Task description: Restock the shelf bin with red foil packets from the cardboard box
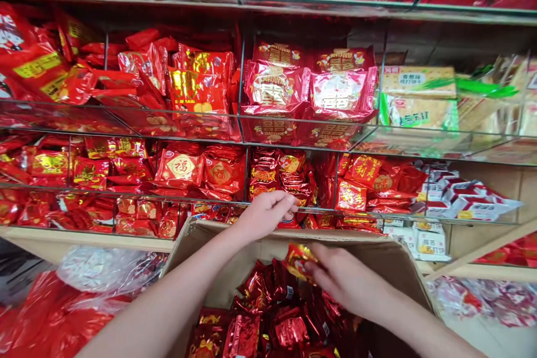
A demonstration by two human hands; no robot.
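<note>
So the right hand (348,279) has a red-and-gold packet (297,263) right at its fingertips; thumb and fingers are clamped on its right side, and it sits over the far part of an open cardboard box (210,271), just above a heap of dark red packets (289,324); the left hand (266,213) is out past the box's far rim, up against the shelf front, fingers curled in together near some stacked red packets (264,170); there's a tiny orangey bit at those fingertips, but I honestly can't tell if they're pinching anything.

The right hand is kinda blurry and covers part of its packet, so no luck reading the print; the heap and the box both get cut off at the near edge, and the box's near right corner is too dark to make out.

Behind it all is tiered shelving with a pale wooden bottom board (104,238) and clear dividers; mostly red wrappers, shiny pink-red packs (272,89) in the middle, pale cracker packs (419,81) off to the right; a clear plastic bag (104,268) sits low on the left.
</note>
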